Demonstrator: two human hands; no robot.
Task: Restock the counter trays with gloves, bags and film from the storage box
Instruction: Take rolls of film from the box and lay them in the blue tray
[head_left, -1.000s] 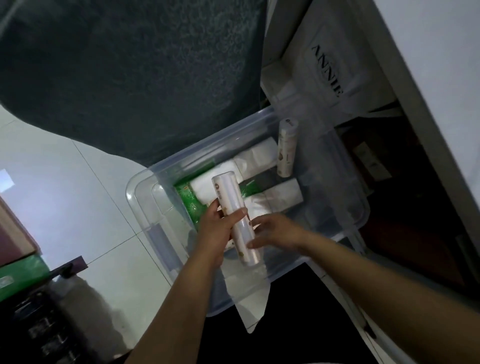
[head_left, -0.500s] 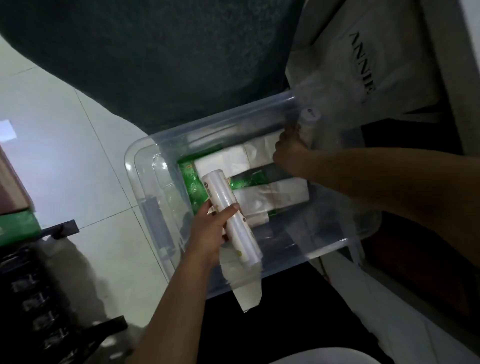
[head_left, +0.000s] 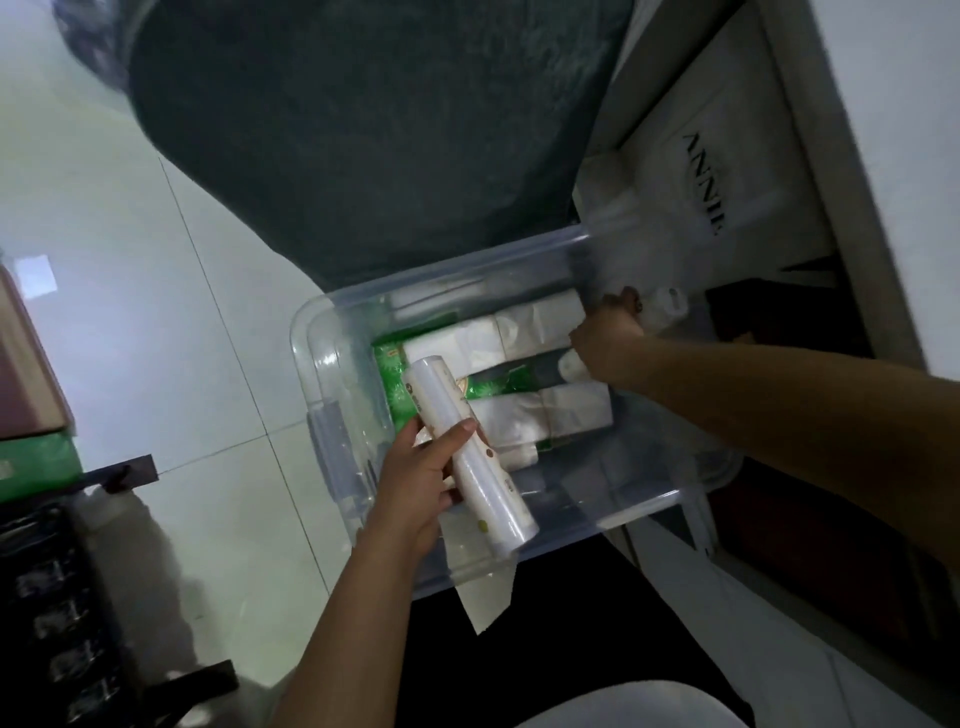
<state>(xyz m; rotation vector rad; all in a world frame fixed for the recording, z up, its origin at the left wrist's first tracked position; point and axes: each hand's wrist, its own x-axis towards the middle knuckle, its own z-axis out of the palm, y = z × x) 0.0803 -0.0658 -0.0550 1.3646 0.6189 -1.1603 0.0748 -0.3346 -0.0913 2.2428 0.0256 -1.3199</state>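
Left hand (head_left: 415, 483) grips film roll (head_left: 470, 449); right hand (head_left: 605, 340) grips second roll (head_left: 667, 306); bag (head_left: 727, 171) reads "ANNIE".

The white bag (head_left: 727, 171) beside the box reads "ANNIE".

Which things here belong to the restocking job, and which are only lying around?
Belong to the job:
- clear storage box
- film roll held in the left hand
- second roll gripped by the right hand
- white packs and green packs in the box

Only lying around:
- white ANNIE bag
- dark cloth
- green box on the floor
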